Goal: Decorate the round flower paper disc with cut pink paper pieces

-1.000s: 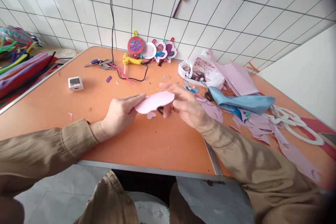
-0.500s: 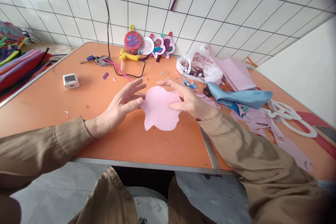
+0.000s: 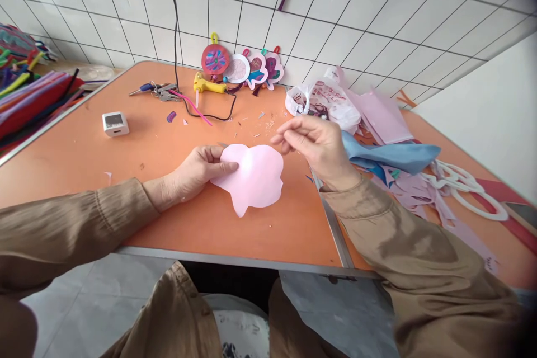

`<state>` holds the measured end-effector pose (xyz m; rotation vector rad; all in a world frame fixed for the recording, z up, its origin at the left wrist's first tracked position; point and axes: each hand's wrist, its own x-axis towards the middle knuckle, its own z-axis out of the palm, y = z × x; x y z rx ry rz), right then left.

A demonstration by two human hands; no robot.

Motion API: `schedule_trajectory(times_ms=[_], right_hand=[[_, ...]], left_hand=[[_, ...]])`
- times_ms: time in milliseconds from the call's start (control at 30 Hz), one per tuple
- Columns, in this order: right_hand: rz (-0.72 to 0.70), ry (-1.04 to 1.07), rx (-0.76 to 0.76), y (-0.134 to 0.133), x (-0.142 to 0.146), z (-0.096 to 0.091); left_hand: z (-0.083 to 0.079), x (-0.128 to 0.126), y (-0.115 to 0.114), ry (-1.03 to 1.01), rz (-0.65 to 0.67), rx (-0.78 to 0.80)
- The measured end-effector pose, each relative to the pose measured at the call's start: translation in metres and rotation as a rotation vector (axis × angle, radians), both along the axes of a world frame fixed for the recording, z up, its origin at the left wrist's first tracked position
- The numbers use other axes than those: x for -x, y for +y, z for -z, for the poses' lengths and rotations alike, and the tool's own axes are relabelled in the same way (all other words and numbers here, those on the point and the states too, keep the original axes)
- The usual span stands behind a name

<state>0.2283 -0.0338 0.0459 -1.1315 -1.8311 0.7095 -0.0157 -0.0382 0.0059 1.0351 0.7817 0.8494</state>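
Observation:
A pink paper cutout (image 3: 258, 176) with a wavy, scalloped outline and one pointed corner is pinched at its left edge by my left hand (image 3: 197, 172), thumb on top. It is held over the orange table (image 3: 176, 229). To the right of the cutout, my right hand (image 3: 321, 148) hovers apart from it, fingers loosely bent and slightly spread, with nothing visible in them. Beyond my right hand lie a blue cloth (image 3: 390, 155) and a white plastic bag (image 3: 335, 106) with dark bits inside.
A yellow glue gun (image 3: 208, 85) with a cord, keys (image 3: 163, 91) and a white charger (image 3: 115, 123) lie toward the left. Several round and scalloped ornaments (image 3: 215, 59) lean on the tiled wall. Pink paper scraps (image 3: 405, 193) and white rings (image 3: 478, 204) cover the right side.
My left hand has closed on the cutout's left edge. My right hand has let go and moved up to the right. The cutout has turned slightly.

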Motion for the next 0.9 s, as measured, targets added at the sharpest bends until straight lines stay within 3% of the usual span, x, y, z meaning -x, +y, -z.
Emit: schedule_trajectory(times_ms=[100,233,300,467,533,700,900], right_hand=[[0.199,-0.212,-0.230,0.013,-0.015,0.003],[0.370,-0.328,-0.114,0.024,-0.035,0.006],[0.324,-0.242,0.008,0.023,-0.041,0.005],[-0.140,0.058,0.340,0.007,-0.029,0.006],[-0.227,0.076,0.407,-0.001,-0.016,0.012],[-0.127,0.004,0.404,-0.013,0.008,0.022],[-0.075,0.062,0.275,-0.017,0.010,0.010]], left_hand=[[0.001,-0.001,0.001,-0.037,-0.030,0.010],[0.000,-0.001,0.001,-0.049,-0.042,0.027],[-0.001,-0.001,0.000,-0.041,-0.053,0.035],[-0.003,-0.004,-0.002,-0.055,-0.093,0.057],[-0.004,-0.005,-0.002,-0.079,-0.127,0.070],[-0.005,-0.006,-0.005,-0.062,-0.174,0.090],[-0.007,-0.005,-0.008,0.017,-0.206,0.017]])
